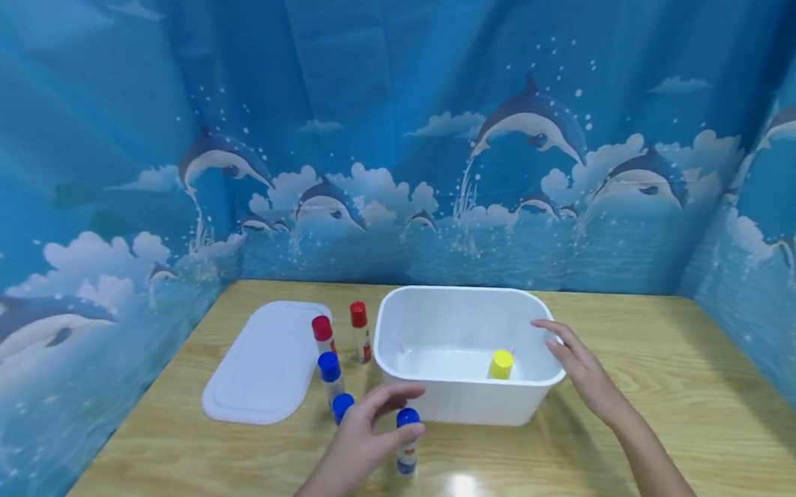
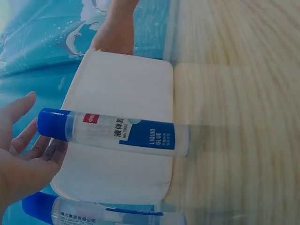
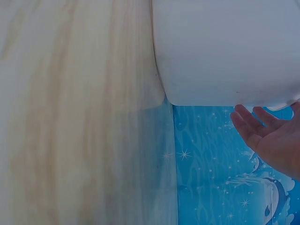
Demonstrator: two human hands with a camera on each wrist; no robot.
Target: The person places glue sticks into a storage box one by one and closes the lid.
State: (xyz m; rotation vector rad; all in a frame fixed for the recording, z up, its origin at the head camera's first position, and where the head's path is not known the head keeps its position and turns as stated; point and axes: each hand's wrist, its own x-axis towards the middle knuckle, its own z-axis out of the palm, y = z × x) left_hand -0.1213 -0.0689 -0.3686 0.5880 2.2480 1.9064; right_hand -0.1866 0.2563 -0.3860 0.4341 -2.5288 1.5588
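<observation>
A clear liquid glue bottle with a blue cap (image 1: 407, 458) stands upright on the table in front of the white plastic box (image 1: 460, 404). My left hand (image 1: 363, 434) is spread around its cap, thumb and fingers apart; in the left wrist view the bottle (image 2: 126, 133) shows its "LIQUID GLUE" label. My right hand (image 1: 585, 370) is at the box's right end, fingers extended over the rim. From the right wrist, those fingers (image 3: 255, 124) look loosely bent beside the box wall; contact is hard to tell. Inside the box is a yellow cap (image 1: 502, 364), its lower part hidden.
Left of the box stand two red-capped bottles (image 1: 360, 333) and two more blue-capped ones (image 1: 330, 368), one partly behind my left hand. A white lid (image 1: 262, 368) lies flat farther left. A dolphin-print curtain (image 1: 392, 129) encloses the wooden table (image 1: 646, 340).
</observation>
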